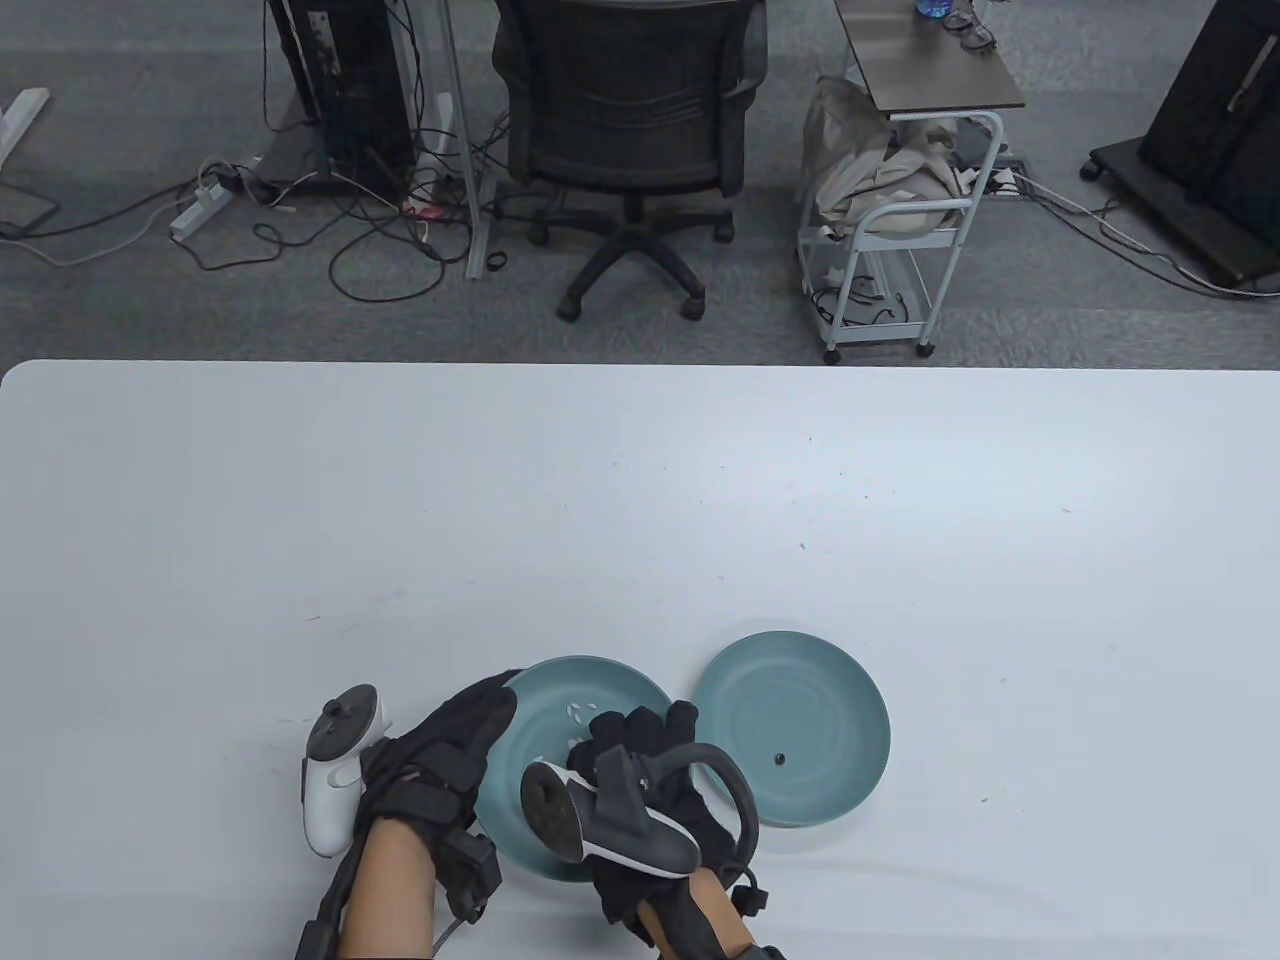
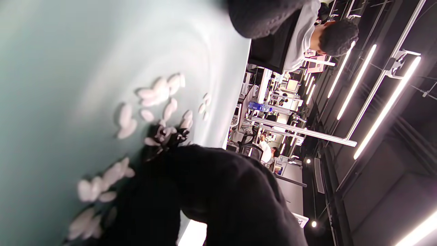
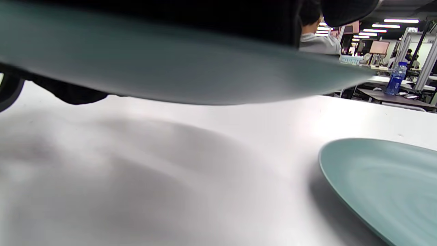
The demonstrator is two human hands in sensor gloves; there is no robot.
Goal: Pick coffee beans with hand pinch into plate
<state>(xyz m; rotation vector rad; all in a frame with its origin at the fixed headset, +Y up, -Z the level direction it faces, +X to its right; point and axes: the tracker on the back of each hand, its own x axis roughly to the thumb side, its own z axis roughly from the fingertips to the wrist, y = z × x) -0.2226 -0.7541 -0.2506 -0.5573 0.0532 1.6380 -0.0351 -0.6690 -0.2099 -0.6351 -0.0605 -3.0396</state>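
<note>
Grey carpet with cables, an office chair (image 1: 628, 120) and a small cart (image 1: 900, 230) lie beyond the white bench (image 1: 640, 500). Two teal plates sit near the bench's front edge, just beside each other. The left plate (image 1: 560, 700) carries a scatter of pale beans (image 1: 580, 712); in the left wrist view these beans (image 2: 150, 102) appear whitish and lie in loose clusters on that plate (image 2: 51, 68). The right plate (image 1: 800, 720) holds one small dark speck (image 1: 781, 759), too small to identify.

Left hand (image 1: 450, 740): rests along the left plate's left rim; whether it grips the rim or only touches it cannot be told. Right hand (image 1: 640, 740): over the left plate, fingertips (image 2: 167, 136) down among the beans and drawn close together; whether a bean is pinched cannot be told. The right wrist view shows the left plate's underside (image 3: 170, 68) from low down, above the bench.
</note>
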